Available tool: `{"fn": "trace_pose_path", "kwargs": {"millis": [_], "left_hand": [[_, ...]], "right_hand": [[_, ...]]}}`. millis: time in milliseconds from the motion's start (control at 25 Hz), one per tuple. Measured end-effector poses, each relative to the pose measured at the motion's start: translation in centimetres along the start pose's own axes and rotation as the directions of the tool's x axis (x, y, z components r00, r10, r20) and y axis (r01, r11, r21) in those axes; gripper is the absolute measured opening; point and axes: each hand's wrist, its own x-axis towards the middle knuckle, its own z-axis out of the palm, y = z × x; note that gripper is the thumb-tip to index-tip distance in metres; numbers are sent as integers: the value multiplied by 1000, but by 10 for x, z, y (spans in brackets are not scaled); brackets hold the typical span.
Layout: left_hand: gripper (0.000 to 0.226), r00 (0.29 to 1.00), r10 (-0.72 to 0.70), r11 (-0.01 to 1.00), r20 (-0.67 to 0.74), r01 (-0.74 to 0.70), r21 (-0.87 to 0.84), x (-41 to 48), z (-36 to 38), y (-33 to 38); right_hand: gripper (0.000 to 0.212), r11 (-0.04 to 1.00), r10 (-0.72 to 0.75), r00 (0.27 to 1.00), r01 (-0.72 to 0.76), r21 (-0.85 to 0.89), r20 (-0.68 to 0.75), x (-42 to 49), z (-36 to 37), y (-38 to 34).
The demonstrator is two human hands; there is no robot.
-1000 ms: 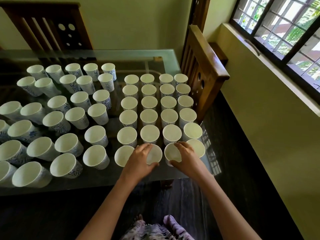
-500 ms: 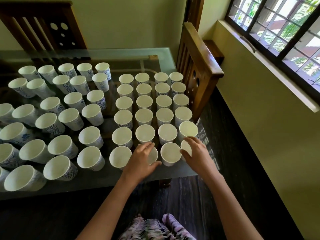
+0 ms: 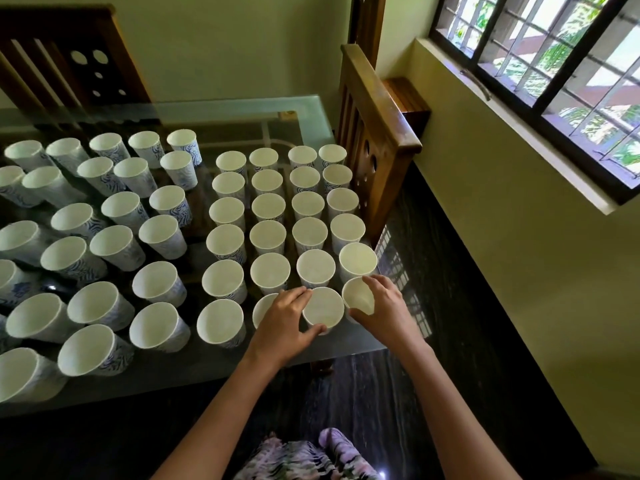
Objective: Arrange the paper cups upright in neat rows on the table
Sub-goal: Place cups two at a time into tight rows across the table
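glass bench (image 3: pixel 207 368) beside a barred window (image 3: pixel 554 64), a wooden chair (image 3: pixel 377 133) against its right edge: that is your workspace. paper cups (image 3: pixel 266 237) stand mouth-up all over it; on the right they form a tight block four wide, on the left they sit looser and less even. you are on the near row of that block. your left hand (image 3: pixel 284 320) lies over the second cup (image 3: pixel 260 308) of the row, and its fingers (image 3: pixel 299 293) and thumb curl round the left side of the third cup (image 3: pixel 323 308), clamped on it. your right hand (image 3: pixel 384 306) has its fingers and thumb closed on the corner cup (image 3: pixel 358 296), at the near right corner of the bench, close to the edge. holding two neighbours at once probably lets you set the gap between them and line both up with the row behind. the corner cup may be tipped a little, so seat it flat before you let go; it is light paper, and the bench edge is just beside it.
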Motion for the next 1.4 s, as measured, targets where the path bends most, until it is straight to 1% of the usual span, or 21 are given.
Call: {"fn": "trace_pose_path", "kwargs": {"millis": [400,800,880,1040,1120,1200,1280,1400], "left_hand": [[69,1000,0,1000,8,0,-19,0,3,1],[69,1000,15,999,7,-15,-35,1,4,1],[69,1000,19,999,-5,-20,-45,0,3,0],[66,999,25,998,-39,-27,-58,-7,-5,-5],[66,996,-10,998,-88,5,-67,-15,-12,-10],[65,991,-53,997,-124,46,-65,-21,-18,-17],[66,989,-90,994,-116,83,-64,-23,-21,-23],[65,990,-102,993,-101,96,-65,-23,-20,-27]], "right_hand": [[74,998,26,1000,-25,-50,11,-6,-3,11],[77,999,26,1000,-25,-25,12,-10,-8,8],[77,1000,0,1000,0,-18,-9,-12,-10,4],[72,991,-134,991,134,14,-30,-14,-10,-14],[70,981,-194,981,194,-17,15,-14,-3,-26],[70,973,-222,972,226,-50,74,-12,7,-35],[70,971,-221,968,230,-65,120,-10,14,-39],[69,970,-213,966,227,-89,145,-9,17,-41]]}}
